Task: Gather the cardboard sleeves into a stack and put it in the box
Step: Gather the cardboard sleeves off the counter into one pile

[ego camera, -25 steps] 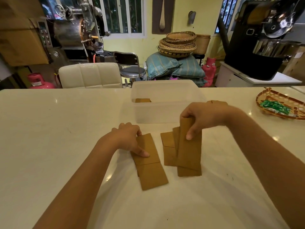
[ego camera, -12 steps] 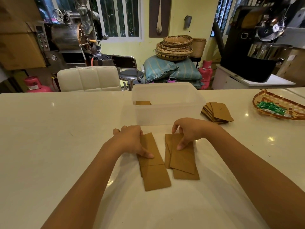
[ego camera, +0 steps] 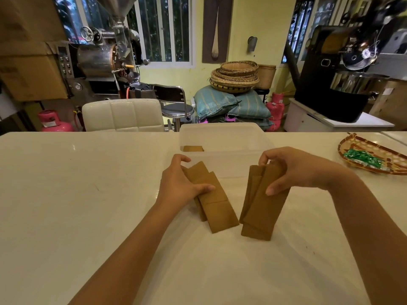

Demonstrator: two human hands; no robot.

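Observation:
My right hand (ego camera: 293, 170) grips a small bunch of flat brown cardboard sleeves (ego camera: 262, 212) by their top, standing them upright with the bottom edges on the white table. My left hand (ego camera: 178, 183) holds another few overlapping sleeves (ego camera: 217, 205), which lie tilted on the table. Just behind both hands stands the translucent plastic box (ego camera: 222, 137), and a few sleeves (ego camera: 193, 148) show in its left corner.
A woven tray (ego camera: 378, 155) with green packets sits at the table's right edge. A white padded chair (ego camera: 122, 115) stands behind the far edge of the table (ego camera: 77, 194). My right hand hides the spot to the right of the box.
My right hand has lifted its sleeves from flat on the table to standing on end. My left hand has closed around its sleeves and tilted them up.

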